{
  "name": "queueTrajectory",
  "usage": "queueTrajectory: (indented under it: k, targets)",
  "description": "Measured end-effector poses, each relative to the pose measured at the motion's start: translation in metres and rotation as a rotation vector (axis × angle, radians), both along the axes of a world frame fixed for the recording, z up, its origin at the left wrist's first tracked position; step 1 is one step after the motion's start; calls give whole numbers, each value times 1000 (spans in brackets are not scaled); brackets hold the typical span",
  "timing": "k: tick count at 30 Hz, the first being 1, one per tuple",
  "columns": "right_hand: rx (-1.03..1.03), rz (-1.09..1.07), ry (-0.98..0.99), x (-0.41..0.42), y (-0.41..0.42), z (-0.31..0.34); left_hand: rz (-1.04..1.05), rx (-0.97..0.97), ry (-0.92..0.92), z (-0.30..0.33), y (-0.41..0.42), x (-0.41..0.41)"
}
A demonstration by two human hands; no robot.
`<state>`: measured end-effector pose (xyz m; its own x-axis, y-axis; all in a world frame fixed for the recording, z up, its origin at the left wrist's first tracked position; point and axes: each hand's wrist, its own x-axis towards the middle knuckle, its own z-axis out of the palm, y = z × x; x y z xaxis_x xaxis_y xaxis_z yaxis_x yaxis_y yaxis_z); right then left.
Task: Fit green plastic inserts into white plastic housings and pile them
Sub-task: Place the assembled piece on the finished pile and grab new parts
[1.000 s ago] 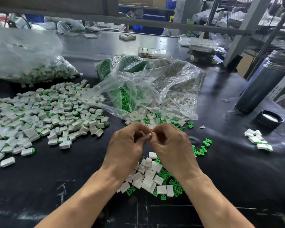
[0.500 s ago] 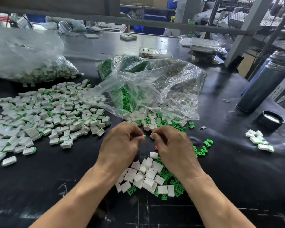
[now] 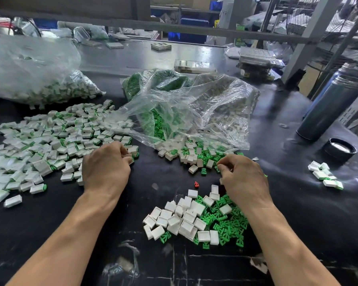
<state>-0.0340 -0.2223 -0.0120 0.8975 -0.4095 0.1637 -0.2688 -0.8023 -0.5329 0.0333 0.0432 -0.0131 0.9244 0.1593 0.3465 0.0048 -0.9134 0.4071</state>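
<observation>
The left hand [image 3: 106, 168] rests, fingers curled, at the edge of the finished pile [image 3: 50, 145] on the counter [image 3: 50, 234] — whether it grips a piece I cannot tell. The right hand [image 3: 243, 178] pinches among loose green inserts [image 3: 225, 221] near the white housings [image 3: 180, 219]. Best to take one insert, turn it square to the housing's open side — then press it fully home.

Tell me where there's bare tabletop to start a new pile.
Bare black table lies near the front edge, left of the left hand and below the finished pile. Another patch sits between the right hand and the small cluster of pieces. It is crowded around the loose housings and inserts and the open bag.
</observation>
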Motion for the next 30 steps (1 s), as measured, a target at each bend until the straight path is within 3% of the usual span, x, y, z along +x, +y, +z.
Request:
queueTrajectory:
  k: [4, 10, 16, 23, 30]
  targets:
    - [33, 65, -3, 0, 3, -1, -150, -129, -87, 0, -11, -4]
    - [-23, 145, 1, 3, 13, -8, -567, -336, 285, -1, -32, -21]
    - [-80, 155, 3, 5, 17, -8, -770, -356, 358, -1, -51, -36]
    - [-120, 146, 12, 7, 20, -7, -820, -226, 369, -6, -64, -41]
    - [-118, 144, 15, 8, 20, -9, -783, -226, 396, -4, -64, -37]
